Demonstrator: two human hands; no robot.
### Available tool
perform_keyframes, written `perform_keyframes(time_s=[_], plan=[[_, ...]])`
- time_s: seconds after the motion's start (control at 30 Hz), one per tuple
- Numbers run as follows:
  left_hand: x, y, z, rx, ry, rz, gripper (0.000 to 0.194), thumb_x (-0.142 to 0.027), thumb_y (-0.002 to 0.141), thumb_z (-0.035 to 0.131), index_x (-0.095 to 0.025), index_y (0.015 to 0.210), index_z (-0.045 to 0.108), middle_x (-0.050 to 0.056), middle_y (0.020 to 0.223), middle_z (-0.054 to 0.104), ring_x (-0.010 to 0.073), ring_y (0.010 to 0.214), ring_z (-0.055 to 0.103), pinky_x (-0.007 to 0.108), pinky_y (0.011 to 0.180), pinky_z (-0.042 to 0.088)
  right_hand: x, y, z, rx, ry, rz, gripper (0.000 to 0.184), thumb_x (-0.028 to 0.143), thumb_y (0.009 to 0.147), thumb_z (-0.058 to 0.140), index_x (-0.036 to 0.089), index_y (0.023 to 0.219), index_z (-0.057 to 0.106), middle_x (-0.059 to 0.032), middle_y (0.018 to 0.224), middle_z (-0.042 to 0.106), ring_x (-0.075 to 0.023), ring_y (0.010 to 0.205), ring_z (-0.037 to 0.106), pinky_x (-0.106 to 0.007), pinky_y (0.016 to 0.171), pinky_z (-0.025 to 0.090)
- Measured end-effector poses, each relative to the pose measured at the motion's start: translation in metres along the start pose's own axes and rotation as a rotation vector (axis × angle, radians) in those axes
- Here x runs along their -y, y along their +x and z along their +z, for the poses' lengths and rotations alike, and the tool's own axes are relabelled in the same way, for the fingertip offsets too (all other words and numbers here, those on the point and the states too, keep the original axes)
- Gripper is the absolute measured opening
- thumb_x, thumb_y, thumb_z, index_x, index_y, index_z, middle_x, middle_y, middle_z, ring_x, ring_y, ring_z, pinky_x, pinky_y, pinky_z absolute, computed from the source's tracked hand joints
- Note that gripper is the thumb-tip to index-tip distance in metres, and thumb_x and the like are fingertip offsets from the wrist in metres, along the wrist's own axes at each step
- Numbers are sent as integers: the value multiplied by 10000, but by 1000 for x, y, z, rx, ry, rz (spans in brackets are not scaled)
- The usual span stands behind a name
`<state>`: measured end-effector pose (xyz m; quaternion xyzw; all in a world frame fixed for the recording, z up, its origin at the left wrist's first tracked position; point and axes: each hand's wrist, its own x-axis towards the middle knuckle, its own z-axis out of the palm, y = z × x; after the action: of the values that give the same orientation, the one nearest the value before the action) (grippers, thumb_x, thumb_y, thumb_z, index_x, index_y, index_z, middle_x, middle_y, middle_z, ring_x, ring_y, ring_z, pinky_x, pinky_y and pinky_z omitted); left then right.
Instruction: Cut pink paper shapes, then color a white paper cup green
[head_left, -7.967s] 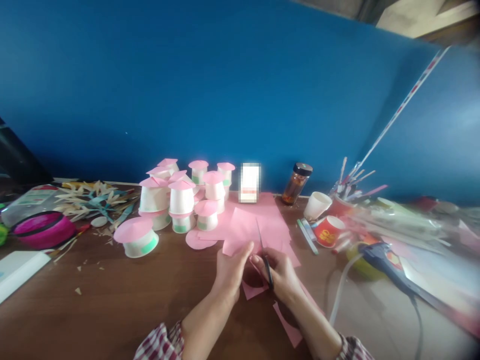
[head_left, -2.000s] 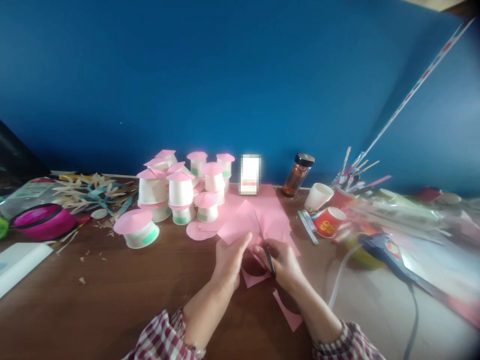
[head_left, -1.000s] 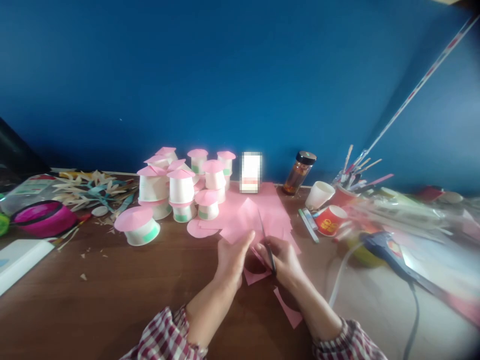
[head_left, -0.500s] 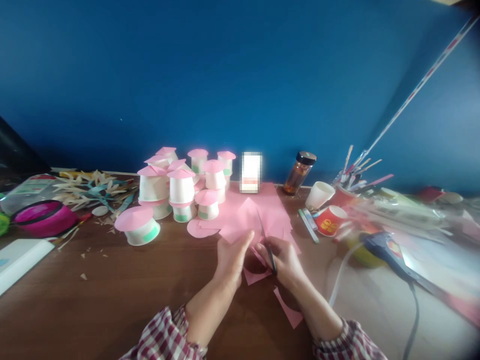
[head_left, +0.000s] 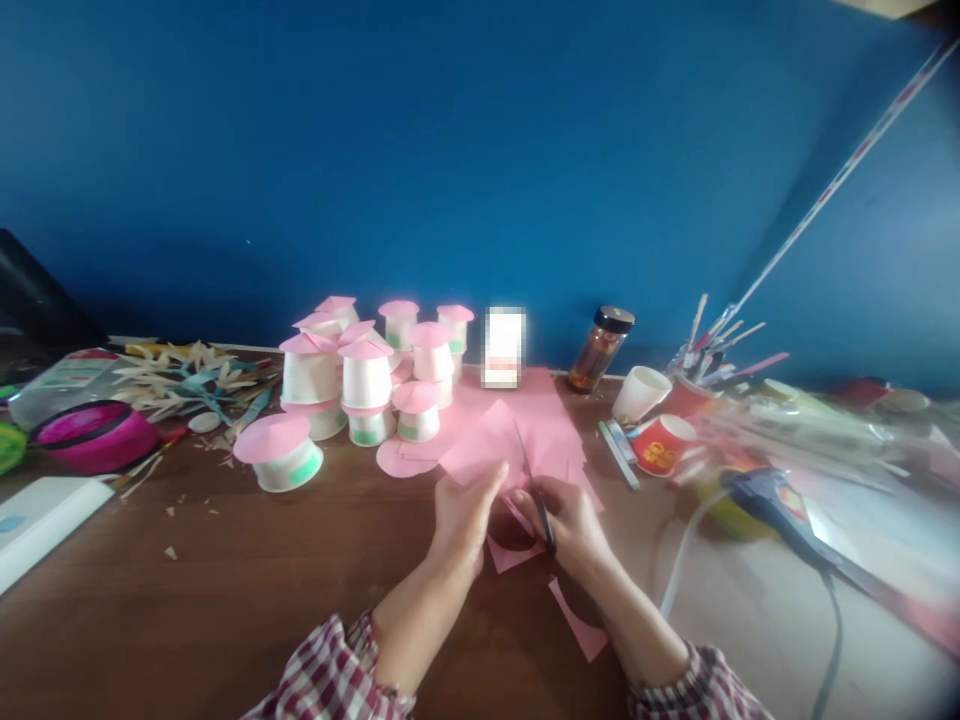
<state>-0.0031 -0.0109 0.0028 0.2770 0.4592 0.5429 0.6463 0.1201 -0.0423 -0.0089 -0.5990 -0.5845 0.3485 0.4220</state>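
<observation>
Left hand [head_left: 459, 525]: fingers clamped on pink sheet [head_left: 480, 450], thumb on top. Right hand [head_left: 568, 520]: fingers wrapped on scissors [head_left: 544, 520], blades at the sheet. Sheet's between both hands, overlapping the larger pink papers [head_left: 536, 390] in view. Offcut [head_left: 581, 625] on desk [head_left: 300, 600] by right forearm. Pink-topped cups [head_left: 367, 380] left, dark-capped jar [head_left: 598, 352] right rear, glue gun [head_left: 780, 510] further right.

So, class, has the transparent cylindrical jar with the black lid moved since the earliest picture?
No. The jar keeps its place beside the white paper cup and before the flat blue wall; only the whole view shifted slightly.
</observation>
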Motion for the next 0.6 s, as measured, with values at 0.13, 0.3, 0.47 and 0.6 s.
perform_keyframes(time_s=[0.13, 0.3, 0.47, 0.6], plan=[[0, 0, 0, -4, -26, 16, 309, -326, 593, 783, -85, 765, 695, 105, 680, 701, 227, 623, 657, 336, 607, 519, 0, 0, 0, -8, -24, 3, 326, 432, 764, 652, 148, 637, 555, 41, 501, 426, -94, 470, 383, -198, 420, 284], [-2, -2, 2, -27, -41, 33, 345, -319, 585, 790, -71, 805, 700, 134, 746, 714, 243, 672, 669, 342, 633, 525, 0, 0, 1, -3, -23, 5, 327, 408, 766, 656, 161, 612, 508, 57, 502, 363, -89, 475, 345, -200, 423, 254], [-2, -2, 3, -37, -34, 23, 346, -304, 567, 795, -57, 792, 702, 140, 709, 712, 257, 659, 674, 348, 615, 532, -1, -1, 2, 11, 27, 3, 311, 406, 767, 655, 156, 636, 524, 52, 508, 393, -93, 475, 369, -199, 422, 266], [0, -2, 3, -50, -3, 2, 346, -303, 578, 789, -54, 800, 697, 152, 728, 714, 274, 682, 681, 359, 625, 539, -3, 0, 3, 11, 45, 10, 308, 416, 774, 647, 147, 661, 547, 39, 515, 443, -100, 472, 413, -198, 420, 299]])
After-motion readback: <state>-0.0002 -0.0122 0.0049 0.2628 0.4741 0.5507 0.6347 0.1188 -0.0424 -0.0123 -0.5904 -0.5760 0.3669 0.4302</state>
